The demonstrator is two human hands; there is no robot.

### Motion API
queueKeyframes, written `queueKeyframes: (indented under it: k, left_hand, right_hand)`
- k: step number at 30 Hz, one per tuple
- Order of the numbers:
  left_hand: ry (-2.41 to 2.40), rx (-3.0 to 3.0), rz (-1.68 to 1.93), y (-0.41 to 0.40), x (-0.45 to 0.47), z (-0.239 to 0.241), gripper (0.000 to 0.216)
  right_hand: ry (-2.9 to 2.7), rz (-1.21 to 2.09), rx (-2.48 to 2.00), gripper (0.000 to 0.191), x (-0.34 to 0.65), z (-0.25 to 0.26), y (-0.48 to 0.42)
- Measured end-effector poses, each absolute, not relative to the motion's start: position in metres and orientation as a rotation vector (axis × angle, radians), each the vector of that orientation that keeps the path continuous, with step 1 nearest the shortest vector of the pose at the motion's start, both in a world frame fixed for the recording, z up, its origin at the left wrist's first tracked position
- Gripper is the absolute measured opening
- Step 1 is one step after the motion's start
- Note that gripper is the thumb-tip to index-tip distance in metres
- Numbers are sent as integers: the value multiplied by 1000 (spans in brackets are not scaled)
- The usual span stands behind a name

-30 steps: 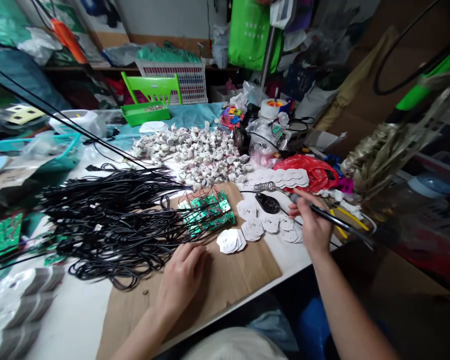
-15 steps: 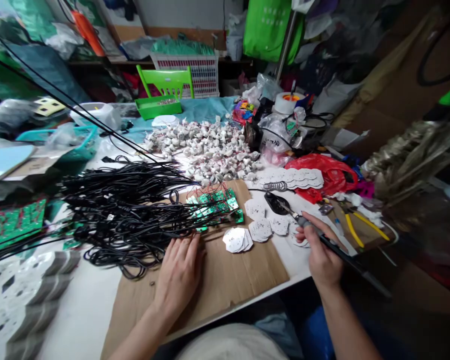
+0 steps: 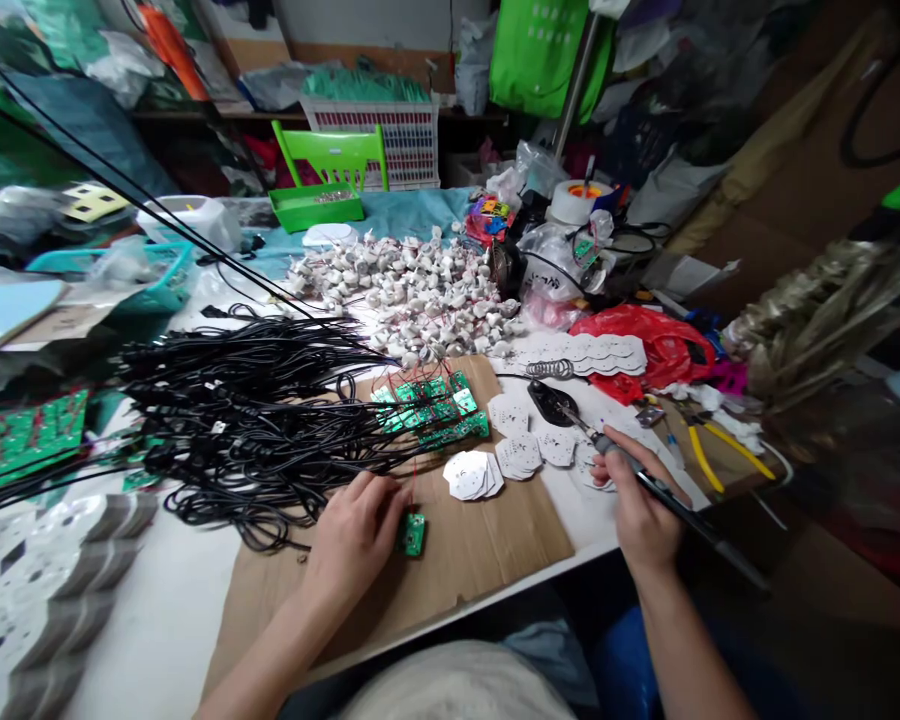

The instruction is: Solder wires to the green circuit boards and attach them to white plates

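Note:
My left hand rests on the brown cardboard sheet, fingers pinched on a small green circuit board with a red wire and a black cable running from it. My right hand is closed around a soldering iron, whose tip points at the black stand. A cluster of green circuit boards lies just beyond the cardboard's far part. A big tangle of black cables spreads to the left. White round LED plates lie between my hands.
A heap of small white parts sits mid-table. Red plastic bag, yellow-handled pliers and a tape roll lie right. Green boards and stacked white plates are left. A green chair stands behind.
My left hand has pulled one green circuit board from the cluster toward me onto the cardboard. My right hand with the soldering iron came slightly nearer to me, then stayed nearly still.

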State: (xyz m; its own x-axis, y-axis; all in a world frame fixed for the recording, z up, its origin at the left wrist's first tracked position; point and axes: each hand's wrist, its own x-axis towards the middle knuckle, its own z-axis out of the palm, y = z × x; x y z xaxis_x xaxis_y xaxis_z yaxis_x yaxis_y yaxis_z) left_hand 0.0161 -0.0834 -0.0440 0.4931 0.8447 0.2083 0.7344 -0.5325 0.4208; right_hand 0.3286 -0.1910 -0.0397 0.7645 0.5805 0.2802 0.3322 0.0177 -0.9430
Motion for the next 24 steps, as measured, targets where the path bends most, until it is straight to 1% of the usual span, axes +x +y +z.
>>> queueKeyframes:
  k: [3, 7, 9, 14, 17, 20, 24]
  left_hand:
    - [1337, 2487, 507, -84, 19, -44, 34]
    - [1340, 2407, 562, -88, 21, -36, 28]
    - [1378, 2422, 531, -90, 19, -29, 27]
    - [1344, 2385, 176, -89, 8, -20, 21]
    - [1281, 2369, 33, -86, 3, -20, 20]
    - [1164, 2510, 22, -85, 2, -19, 25]
    - [1050, 2894, 101, -83, 2, -16, 35]
  right_hand:
    - [-778, 194, -1593, 37, 331, -39, -192]
    - [-767, 177, -1590, 36, 333, -37, -195]
    - [-762, 183, -1588, 36, 333, -38, -196]
    - [-790, 202, -1575, 36, 332, -41, -195]
    - [-816, 192, -1568, 36, 332, -41, -194]
    - [-871, 151, -1593, 33, 335, -41, -191]
    - [-939, 57, -1646, 30, 347, -47, -182]
